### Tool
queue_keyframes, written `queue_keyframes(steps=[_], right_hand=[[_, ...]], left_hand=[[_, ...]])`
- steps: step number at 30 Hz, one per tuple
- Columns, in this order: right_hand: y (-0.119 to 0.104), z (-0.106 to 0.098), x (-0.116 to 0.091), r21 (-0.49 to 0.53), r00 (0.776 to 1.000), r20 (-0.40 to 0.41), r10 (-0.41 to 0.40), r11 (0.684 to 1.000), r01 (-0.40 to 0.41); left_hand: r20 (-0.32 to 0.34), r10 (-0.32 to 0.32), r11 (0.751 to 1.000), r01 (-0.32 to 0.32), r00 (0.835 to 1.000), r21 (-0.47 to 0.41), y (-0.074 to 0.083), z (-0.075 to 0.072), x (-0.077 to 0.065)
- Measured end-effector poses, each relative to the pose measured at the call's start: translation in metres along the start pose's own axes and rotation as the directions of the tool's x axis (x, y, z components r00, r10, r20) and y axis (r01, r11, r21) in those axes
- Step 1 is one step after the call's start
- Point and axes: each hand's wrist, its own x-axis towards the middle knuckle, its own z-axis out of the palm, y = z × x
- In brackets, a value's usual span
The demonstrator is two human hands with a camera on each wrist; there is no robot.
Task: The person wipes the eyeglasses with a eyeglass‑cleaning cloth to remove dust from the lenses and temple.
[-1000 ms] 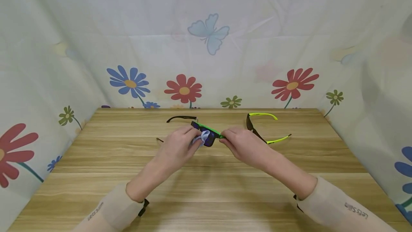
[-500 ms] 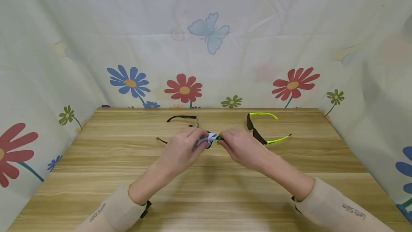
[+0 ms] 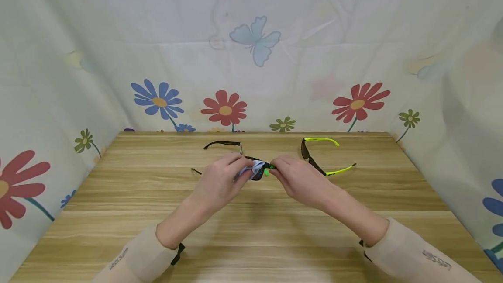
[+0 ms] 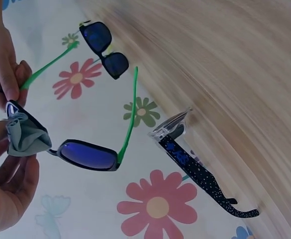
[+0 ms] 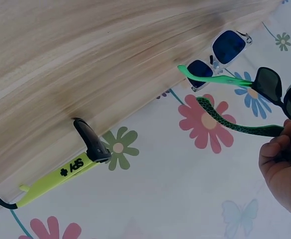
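Left wrist: held sunglasses (image 4: pixel 88 155) slant down-right, green temples (image 4: pixel 134 102) pointing up.

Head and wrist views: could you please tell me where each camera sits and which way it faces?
Head: worn on the head, facing forward and down over the wooden table; left hand, right hand and sleeves show.
Left wrist: worn there, facing the pale blue cloth and floral backdrop; left hand and part of right hand show.
Right wrist: worn there, facing the yellow-armed sunglasses; right hand shows.
Shared: both wrist views show the green-armed sunglasses.
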Motion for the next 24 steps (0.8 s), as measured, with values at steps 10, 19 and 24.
queue_keyframes(steps=[10, 19, 24], right_hand=[[0.003, -0.006, -0.004, 0.020, 1.000, -0.004, 0.019, 1.000, -0.019], [0.004, -0.007, -0.005, 0.032, 1.000, -0.001, 0.029, 0.999, -0.028], [0.003, -0.007, -0.005, 0.024, 1.000, -0.009, 0.023, 0.999, -0.023]], left_hand=[[0.020, -0.089, 0.996, 0.088, 0.996, 0.006, -0.009, -0.003, -0.002], [0.027, -0.099, 0.995, 0.098, 0.995, 0.017, -0.011, -0.003, -0.001], [0.011, -0.075, 0.997, 0.075, 0.997, 0.008, -0.010, -0.002, 0.000]])
